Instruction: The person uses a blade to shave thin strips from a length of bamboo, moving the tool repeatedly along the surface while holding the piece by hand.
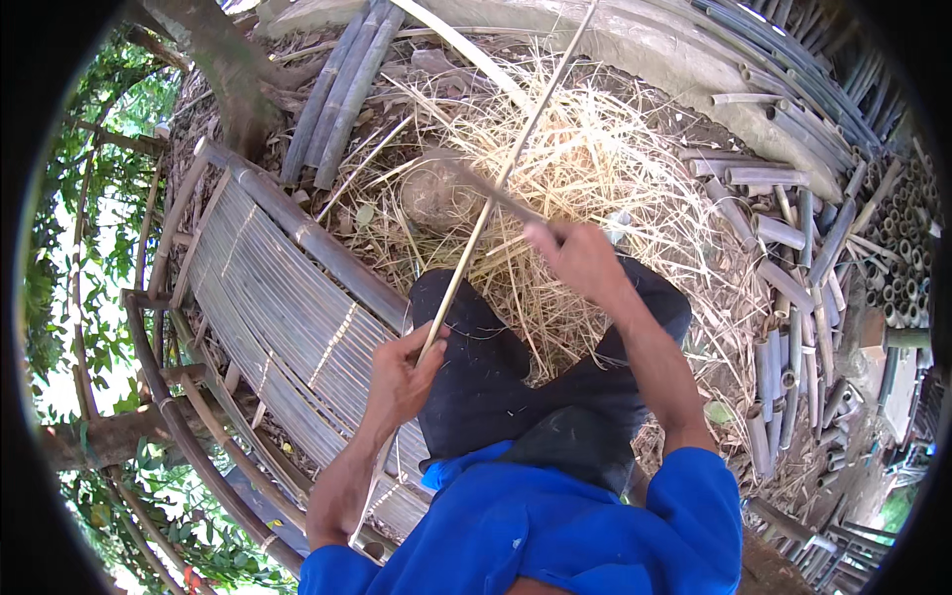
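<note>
My left hand [405, 375] is closed around a long, thin bamboo strip [458, 276] just left of my left knee. The strip slants up and away to the far edge of the view, and a thin length shows below the hand along my forearm. My right hand [580, 260] grips a knife over my lap, its handle mostly hidden by the fingers. The dark knife blade [508, 201] points left and crosses the strip, seemingly touching it. Beyond the blade is a round, brownish block [436, 188], partly covered by shavings.
Pale bamboo shavings [585, 149] are heaped in front of my knees. A slatted bamboo bench [288, 288] stands close on my left. Bamboo poles [342, 94] lie at the far left by a tree trunk [243, 109]. Many cut bamboo tubes [783, 233] lie stacked on the right.
</note>
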`<act>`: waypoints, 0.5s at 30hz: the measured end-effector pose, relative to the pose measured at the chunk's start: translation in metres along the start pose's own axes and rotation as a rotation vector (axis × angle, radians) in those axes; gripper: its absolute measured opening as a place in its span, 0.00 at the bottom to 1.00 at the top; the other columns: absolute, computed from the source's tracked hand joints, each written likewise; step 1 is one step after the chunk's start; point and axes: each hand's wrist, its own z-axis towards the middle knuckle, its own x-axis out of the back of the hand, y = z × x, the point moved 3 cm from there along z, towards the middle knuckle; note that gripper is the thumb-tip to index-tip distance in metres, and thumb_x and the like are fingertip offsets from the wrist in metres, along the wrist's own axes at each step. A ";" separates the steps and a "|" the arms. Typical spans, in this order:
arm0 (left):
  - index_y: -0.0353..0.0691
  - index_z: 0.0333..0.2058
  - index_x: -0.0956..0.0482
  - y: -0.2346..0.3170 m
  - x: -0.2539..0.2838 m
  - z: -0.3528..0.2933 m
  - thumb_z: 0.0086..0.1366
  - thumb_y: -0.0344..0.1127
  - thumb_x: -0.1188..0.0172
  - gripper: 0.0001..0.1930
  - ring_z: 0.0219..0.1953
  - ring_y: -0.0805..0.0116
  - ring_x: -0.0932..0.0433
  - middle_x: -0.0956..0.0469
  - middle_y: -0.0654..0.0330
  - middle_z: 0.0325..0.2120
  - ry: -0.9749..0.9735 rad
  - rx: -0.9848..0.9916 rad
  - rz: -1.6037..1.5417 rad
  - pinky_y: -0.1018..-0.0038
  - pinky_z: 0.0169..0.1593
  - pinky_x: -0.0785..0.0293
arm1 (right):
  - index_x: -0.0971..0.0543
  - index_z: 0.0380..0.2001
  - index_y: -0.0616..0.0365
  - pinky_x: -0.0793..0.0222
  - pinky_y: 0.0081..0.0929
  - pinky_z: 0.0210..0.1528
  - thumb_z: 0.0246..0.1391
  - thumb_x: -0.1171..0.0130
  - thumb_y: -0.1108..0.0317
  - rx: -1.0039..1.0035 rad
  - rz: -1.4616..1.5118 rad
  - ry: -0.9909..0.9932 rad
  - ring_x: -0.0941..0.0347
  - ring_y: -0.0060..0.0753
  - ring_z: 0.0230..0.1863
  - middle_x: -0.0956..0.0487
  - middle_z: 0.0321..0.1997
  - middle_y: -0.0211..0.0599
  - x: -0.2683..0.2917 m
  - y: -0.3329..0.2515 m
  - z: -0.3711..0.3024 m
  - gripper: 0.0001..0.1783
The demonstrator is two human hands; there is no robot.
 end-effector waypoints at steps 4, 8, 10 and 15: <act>0.33 0.46 0.17 -0.004 0.007 -0.021 0.68 0.28 0.39 0.10 0.24 0.84 0.36 0.29 0.72 0.21 -0.011 0.085 0.060 0.80 0.27 0.40 | 0.13 0.36 0.54 0.23 0.44 0.31 0.59 0.52 0.25 -0.082 -0.065 -0.139 0.20 0.52 0.23 0.21 0.18 0.48 0.001 0.001 -0.007 0.41; 0.33 0.44 0.17 -0.003 0.011 -0.020 0.68 0.28 0.40 0.09 0.23 0.84 0.37 0.31 0.73 0.20 0.025 0.052 0.086 0.79 0.26 0.42 | 0.14 0.32 0.61 0.24 0.46 0.30 0.62 0.56 0.27 -0.037 -0.085 -0.028 0.21 0.47 0.22 0.22 0.16 0.49 0.023 0.012 0.029 0.44; 0.33 0.44 0.17 -0.001 0.014 -0.022 0.68 0.28 0.40 0.09 0.23 0.85 0.38 0.32 0.73 0.19 0.033 0.052 0.094 0.79 0.25 0.43 | 0.15 0.30 0.64 0.26 0.45 0.28 0.62 0.54 0.28 -0.100 -0.011 -0.102 0.22 0.48 0.20 0.24 0.14 0.49 0.009 0.012 0.024 0.43; 0.32 0.45 0.18 -0.003 0.021 -0.038 0.69 0.28 0.40 0.09 0.22 0.84 0.37 0.33 0.71 0.18 0.024 0.056 0.144 0.79 0.24 0.43 | 0.14 0.29 0.62 0.26 0.43 0.26 0.62 0.54 0.28 0.172 -0.153 0.029 0.24 0.48 0.18 0.25 0.12 0.48 0.004 0.018 0.025 0.43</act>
